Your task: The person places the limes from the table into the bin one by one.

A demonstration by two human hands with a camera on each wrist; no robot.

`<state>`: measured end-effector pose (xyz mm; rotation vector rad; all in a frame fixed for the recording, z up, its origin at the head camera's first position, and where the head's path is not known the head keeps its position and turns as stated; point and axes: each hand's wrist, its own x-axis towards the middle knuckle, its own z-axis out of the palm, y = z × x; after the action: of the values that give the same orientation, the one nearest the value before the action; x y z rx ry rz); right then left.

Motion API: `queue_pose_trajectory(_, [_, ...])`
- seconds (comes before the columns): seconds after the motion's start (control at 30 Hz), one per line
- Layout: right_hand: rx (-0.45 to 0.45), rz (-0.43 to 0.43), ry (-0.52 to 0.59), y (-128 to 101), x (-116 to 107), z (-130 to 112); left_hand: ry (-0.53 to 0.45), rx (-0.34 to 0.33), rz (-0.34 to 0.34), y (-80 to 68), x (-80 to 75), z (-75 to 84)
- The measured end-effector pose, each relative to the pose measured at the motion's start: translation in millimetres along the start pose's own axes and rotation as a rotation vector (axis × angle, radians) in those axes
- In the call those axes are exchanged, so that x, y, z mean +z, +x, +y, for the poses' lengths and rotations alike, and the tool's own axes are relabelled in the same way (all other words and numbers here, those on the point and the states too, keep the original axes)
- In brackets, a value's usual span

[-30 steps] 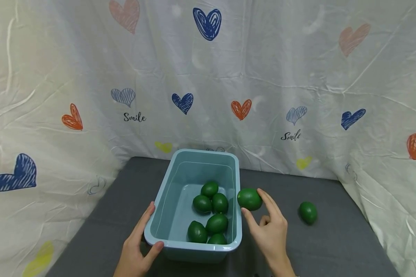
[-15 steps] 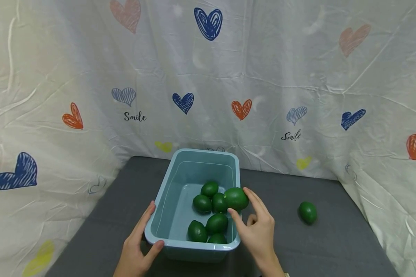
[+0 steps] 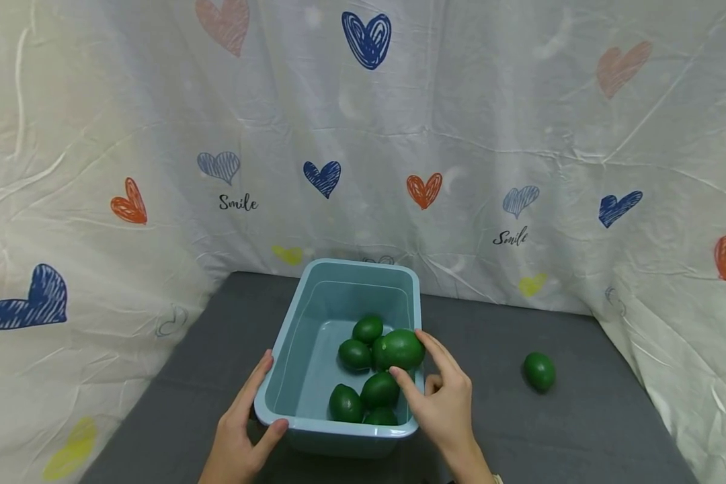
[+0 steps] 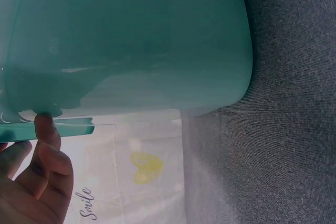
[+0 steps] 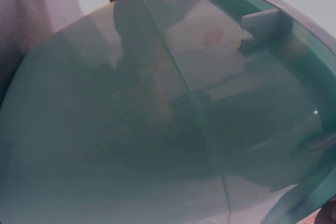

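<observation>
My left hand (image 3: 236,423) holds the near left corner of a pale blue plastic bin (image 3: 286,334), fingers along the side rim and thumb on the front rim. Its curled fingers show beside the bin's wall (image 4: 136,40) in the left wrist view. Above the right part of the bin my right hand (image 3: 444,396) pinches a dark green oval fruit (image 3: 402,349) between thumb and fingertips. Several similar fruits lie below in the bin, among them one green fruit (image 3: 345,403) near the front. In the right wrist view the bin's outer wall (image 5: 115,129) hides the held fruit.
One more green oval fruit (image 3: 539,372) lies on the dark grey tabletop (image 3: 587,430), right of the bin. A white curtain (image 3: 363,121) printed with hearts hangs behind and at both sides.
My right hand has carried the green fruit leftward, from just outside the bin's right rim to over the fruits inside. The left hand keeps its hold on the corner.
</observation>
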<state>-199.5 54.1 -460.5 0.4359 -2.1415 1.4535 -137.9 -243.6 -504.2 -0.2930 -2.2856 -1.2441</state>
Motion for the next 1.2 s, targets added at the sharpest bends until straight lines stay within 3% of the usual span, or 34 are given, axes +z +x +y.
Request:
queue_pose_trajectory(0.27, [0.008,-0.035,0.002,2,-1,-1,0.002,0.002,0.007,0.3,-0.1,0.0])
queue_pose_trajectory(0.63, [-0.028,-0.019,-0.013,2,-4,2,0.005,0.004,0.009,-0.4,0.9,0.7])
queue_pose_trajectory(0.9, [-0.088,0.030,-0.074,3,-15,18,0.005,0.008,0.012,0.4,0.7,0.5])
queue_pose_trajectory(1.2, [-0.043,0.080,-0.222,-2,-34,41,0.018,0.013,0.008,-0.2,-0.2,0.8])
